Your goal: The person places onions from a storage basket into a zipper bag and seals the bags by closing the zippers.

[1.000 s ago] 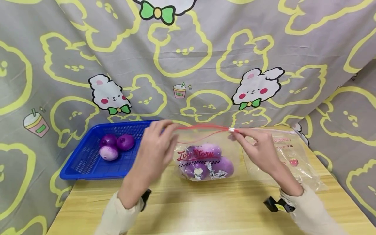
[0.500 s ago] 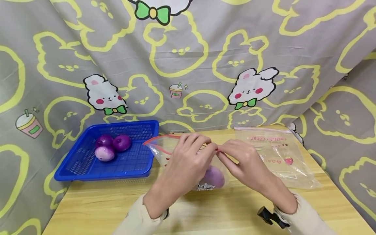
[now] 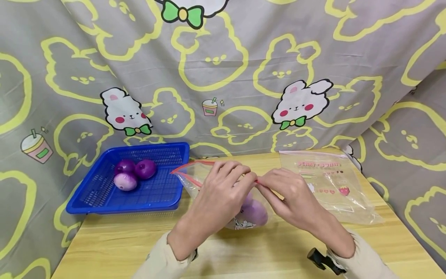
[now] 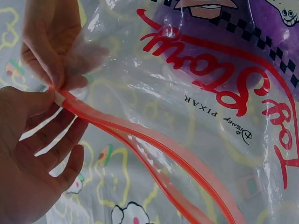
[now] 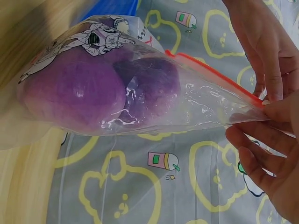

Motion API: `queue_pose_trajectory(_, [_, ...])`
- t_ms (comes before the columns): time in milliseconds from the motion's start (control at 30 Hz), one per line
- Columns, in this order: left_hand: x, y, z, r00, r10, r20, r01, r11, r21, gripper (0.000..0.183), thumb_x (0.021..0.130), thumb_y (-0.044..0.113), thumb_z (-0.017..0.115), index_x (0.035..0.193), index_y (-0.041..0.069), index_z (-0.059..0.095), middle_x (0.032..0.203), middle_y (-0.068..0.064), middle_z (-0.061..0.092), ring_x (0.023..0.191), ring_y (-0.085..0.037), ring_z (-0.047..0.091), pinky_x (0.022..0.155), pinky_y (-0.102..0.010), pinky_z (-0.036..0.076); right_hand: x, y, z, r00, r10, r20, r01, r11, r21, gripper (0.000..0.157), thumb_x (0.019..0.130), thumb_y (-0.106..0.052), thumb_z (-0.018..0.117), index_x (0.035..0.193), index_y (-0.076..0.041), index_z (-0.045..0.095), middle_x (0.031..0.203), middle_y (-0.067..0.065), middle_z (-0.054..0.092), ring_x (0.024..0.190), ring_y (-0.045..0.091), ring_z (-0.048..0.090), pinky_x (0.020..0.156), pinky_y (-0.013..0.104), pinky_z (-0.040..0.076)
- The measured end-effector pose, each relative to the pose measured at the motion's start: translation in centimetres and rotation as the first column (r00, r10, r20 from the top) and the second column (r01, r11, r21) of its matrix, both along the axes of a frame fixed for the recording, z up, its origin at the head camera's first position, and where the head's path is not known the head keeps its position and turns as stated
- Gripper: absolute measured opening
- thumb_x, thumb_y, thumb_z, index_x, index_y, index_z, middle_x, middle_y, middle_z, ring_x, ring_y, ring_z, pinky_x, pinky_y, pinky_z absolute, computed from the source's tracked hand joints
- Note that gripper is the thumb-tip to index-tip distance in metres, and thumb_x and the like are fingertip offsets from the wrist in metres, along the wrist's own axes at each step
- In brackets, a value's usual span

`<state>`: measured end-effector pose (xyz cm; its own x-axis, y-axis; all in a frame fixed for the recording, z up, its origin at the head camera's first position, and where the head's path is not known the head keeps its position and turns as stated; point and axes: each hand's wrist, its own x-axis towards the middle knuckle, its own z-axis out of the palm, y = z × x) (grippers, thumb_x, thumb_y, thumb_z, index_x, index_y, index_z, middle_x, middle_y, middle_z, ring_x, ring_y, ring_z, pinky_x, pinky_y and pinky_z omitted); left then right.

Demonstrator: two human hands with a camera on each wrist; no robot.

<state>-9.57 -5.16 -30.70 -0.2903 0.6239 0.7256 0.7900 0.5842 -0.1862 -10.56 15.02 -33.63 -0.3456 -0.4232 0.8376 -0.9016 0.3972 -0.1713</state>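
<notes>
Both hands (image 3: 223, 193) (image 3: 292, 195), earlier apart, pinch the zip bag (image 4: 154, 107) at one corner.

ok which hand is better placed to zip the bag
Left hand, probably: it seems to pinch the white slider, with the red zip gaping on its side; right hand grips the end.

Clear printed bag (image 4: 201, 100), red zip (image 4: 100, 117) gaping at one end; purple onions (image 5: 77, 91) inside.
</notes>
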Motion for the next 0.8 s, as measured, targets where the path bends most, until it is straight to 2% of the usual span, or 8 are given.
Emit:
queue_pose_trajectory(167, [-0.06, -0.12, -0.10, 1.000, 0.001, -0.014, -0.001, 1.000, -0.007, 0.012, 0.100, 0.009, 0.057, 0.100, 0.011, 0.069, 0.099, 0.000, 0.066, 0.100, -0.019, 0.060, 0.091, -0.036, 0.047, 0.10, -0.11, -0.08, 1.000, 0.005, -0.006, -0.005, 1.000, -0.008, 0.029, 0.104, -0.025, 0.054, 0.091, -0.010, 0.075, 0.085, -0.006, 0.072, 0.077, 0.010, 0.065, 0.071, 0.023, 0.049])
queue_pose_trajectory(533, [-0.12, -0.46, -0.52, 1.000, 0.001, -0.010, -0.002, 1.000, -0.021, 0.015, 0.097, 0.003, 0.056, 0.099, 0.011, 0.069, 0.099, 0.000, 0.066, 0.102, -0.019, 0.059, 0.093, -0.037, 0.046, 0.22, -0.24, -0.55, 1.000, 0.013, -0.008, -0.013, 1.000, -0.028, 0.029, 0.103, -0.025, 0.055, 0.092, -0.009, 0.076, 0.085, -0.004, 0.072, 0.076, 0.010, 0.064, 0.069, 0.022, 0.046])
queue_pose_trajectory(800, [-0.46, -0.73, -0.83, 1.000, 0.014, -0.006, -0.014, 0.999, -0.037, 0.012, 0.099, 0.010, 0.057, 0.101, 0.010, 0.069, 0.101, -0.001, 0.066, 0.105, -0.020, 0.058, 0.094, -0.037, 0.046, 0.03, -0.22, -0.79, 1.000, 0.010, -0.010, -0.010, 0.999, -0.034, 0.028, 0.103, -0.024, 0.055, 0.095, -0.008, 0.076, 0.085, -0.003, 0.072, 0.075, 0.009, 0.063, 0.069, 0.022, 0.046])
